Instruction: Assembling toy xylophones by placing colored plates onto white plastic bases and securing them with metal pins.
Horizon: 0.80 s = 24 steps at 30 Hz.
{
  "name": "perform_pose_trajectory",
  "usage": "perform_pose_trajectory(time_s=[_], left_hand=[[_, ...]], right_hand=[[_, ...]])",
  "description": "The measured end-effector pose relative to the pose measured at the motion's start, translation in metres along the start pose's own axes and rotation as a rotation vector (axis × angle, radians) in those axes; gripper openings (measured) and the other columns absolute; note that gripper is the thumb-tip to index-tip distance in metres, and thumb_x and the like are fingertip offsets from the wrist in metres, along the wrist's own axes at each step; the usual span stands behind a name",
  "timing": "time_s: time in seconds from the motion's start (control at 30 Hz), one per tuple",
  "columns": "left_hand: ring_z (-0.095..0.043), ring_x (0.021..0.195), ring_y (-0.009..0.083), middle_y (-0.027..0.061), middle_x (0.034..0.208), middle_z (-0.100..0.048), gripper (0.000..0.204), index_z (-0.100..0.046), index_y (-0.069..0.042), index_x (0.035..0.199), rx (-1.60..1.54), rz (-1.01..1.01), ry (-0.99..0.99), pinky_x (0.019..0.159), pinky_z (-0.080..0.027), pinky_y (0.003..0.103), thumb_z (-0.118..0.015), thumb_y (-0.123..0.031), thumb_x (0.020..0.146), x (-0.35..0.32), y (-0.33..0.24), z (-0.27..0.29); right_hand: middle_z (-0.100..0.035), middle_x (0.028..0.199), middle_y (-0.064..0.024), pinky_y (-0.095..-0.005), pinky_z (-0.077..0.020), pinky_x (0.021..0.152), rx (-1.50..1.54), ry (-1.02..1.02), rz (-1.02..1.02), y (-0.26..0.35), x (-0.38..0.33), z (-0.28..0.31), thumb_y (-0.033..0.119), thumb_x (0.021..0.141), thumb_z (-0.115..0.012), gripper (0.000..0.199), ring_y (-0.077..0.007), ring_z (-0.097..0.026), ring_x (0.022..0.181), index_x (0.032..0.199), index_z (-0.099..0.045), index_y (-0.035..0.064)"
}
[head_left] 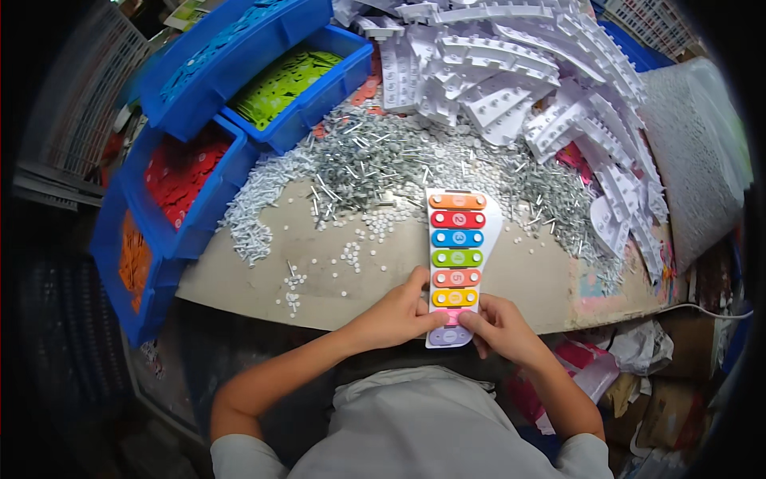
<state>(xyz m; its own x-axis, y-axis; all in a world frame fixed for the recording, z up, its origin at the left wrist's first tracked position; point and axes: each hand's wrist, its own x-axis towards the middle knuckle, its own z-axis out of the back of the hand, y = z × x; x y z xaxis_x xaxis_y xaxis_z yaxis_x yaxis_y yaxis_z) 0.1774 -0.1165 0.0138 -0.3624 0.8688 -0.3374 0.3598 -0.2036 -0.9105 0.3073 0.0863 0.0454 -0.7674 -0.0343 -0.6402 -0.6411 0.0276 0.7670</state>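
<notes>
A toy xylophone (457, 258) with a white base and a column of coloured bars lies over the table's near edge, its lower end toward me. White round caps show at the ends of most bars; the lilac bar (451, 336) at the near end appears to have none. My left hand (396, 313) grips the xylophone from the left, thumb on the pink bar. From the right, my right hand (504, 326) grips it too, its thumb pressed on the same pink bar. My thumbs partly cover that bar, and some fingers are hidden beneath the base.
Blue bins (239, 132) with coloured bars stand at the left. Metal pins (359, 156), white pins (251, 227) and small white caps (351, 254) lie heaped across the table (375, 279). White xylophone bases (511, 64) are piled at the back right, beside a translucent bag (690, 152).
</notes>
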Motion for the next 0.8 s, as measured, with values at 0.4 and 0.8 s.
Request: perform_pose_trajectory(time_s=[0.4, 0.8], left_hand=[[-0.062, 0.077, 0.0101, 0.0031, 0.086, -0.067, 0.030, -0.068, 0.000, 0.128, 0.554, -0.163, -0.902, 0.070, -0.050, 0.028, -0.070, -0.008, 0.098, -0.048, -0.021, 0.053], [-0.061, 0.088, 0.0298, 0.0118, 0.089, -0.063, 0.013, -0.067, 0.000, 0.092, 1.405, -0.309, -1.294, 0.081, -0.049, 0.042, -0.076, -0.009, 0.091, -0.081, 0.016, 0.158]], right_hand=[[-0.058, 0.069, -0.0021, -0.0237, -0.0455, 0.048, 0.278, -0.267, 0.129, -0.011, -0.006, 0.009, 0.031, 0.109, -0.059, 0.025, -0.0126, -0.058, 0.052, 0.112, -0.053, 0.0069], [-0.067, 0.079, -0.0068, -0.0288, -0.0489, 0.061, -0.354, -0.903, 0.453, -0.020, -0.017, 0.047, 0.010, 0.102, -0.064, 0.011, -0.0139, -0.062, 0.065, 0.104, -0.063, 0.0003]])
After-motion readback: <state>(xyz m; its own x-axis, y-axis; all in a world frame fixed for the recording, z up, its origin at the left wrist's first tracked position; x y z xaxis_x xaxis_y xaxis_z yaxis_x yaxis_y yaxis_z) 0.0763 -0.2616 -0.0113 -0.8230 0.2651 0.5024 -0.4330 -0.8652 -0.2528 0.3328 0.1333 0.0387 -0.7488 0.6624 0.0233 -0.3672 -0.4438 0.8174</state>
